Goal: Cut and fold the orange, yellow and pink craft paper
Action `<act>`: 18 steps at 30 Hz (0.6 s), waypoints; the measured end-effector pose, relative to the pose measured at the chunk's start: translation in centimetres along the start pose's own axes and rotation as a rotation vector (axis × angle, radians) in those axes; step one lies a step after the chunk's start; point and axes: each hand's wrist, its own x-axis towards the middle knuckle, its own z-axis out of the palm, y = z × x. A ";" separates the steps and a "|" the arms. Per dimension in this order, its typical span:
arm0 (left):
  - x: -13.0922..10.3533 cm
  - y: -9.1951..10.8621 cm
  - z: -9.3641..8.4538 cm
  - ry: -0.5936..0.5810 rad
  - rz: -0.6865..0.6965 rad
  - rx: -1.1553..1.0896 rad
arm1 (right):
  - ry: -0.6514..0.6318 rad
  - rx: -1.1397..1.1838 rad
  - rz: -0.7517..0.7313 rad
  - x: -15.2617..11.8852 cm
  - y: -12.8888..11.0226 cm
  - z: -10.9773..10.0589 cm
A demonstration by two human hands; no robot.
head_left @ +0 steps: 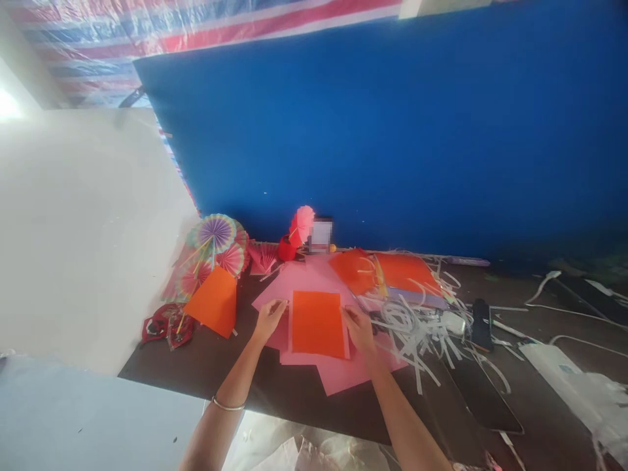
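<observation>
A rectangular orange sheet of paper [317, 325] lies over several pink sheets of paper [338, 379], with pale strips along its left and right edges. My left hand [269, 319] is closed in a pinch at the sheet's upper left edge. At the right edge, the fingers of my right hand [359, 327] are closed on the same sheet, near its upper part. Exactly how much of the edge lies between the fingertips is too small to make out. Another orange sheet [216, 302] rests to the left, partly over folded paper fans [213, 234].
White paper strips [409, 324] lie tangled to the right, beside a dark phone [483, 392] with a cable. More orange sheets [409, 271] are behind. A red pot [286, 248] with a pink fan stands near the blue panel [373, 131]. Dark red scrunched items [167, 325] sit at left.
</observation>
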 end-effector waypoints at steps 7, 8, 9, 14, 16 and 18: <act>-0.1 -0.5 -0.9 0.256 0.060 0.066 | 0.031 -0.073 0.001 0.2 1.2 -0.2; -0.1 -0.6 -1.0 0.283 0.082 0.113 | 0.009 -0.074 -0.017 0.2 1.5 -0.1; -0.1 -0.6 -1.1 0.304 0.111 0.164 | -0.003 -0.078 -0.035 0.2 1.8 0.0; -0.2 -1.0 -0.9 0.194 0.308 0.396 | 0.076 -0.152 -0.127 0.5 3.1 0.2; -0.2 -1.5 -0.6 0.064 0.374 0.479 | 0.057 -0.261 -0.260 0.4 3.3 0.1; -0.2 -2.1 -0.2 -0.062 0.418 0.560 | -0.022 -0.388 -0.394 0.1 3.1 0.2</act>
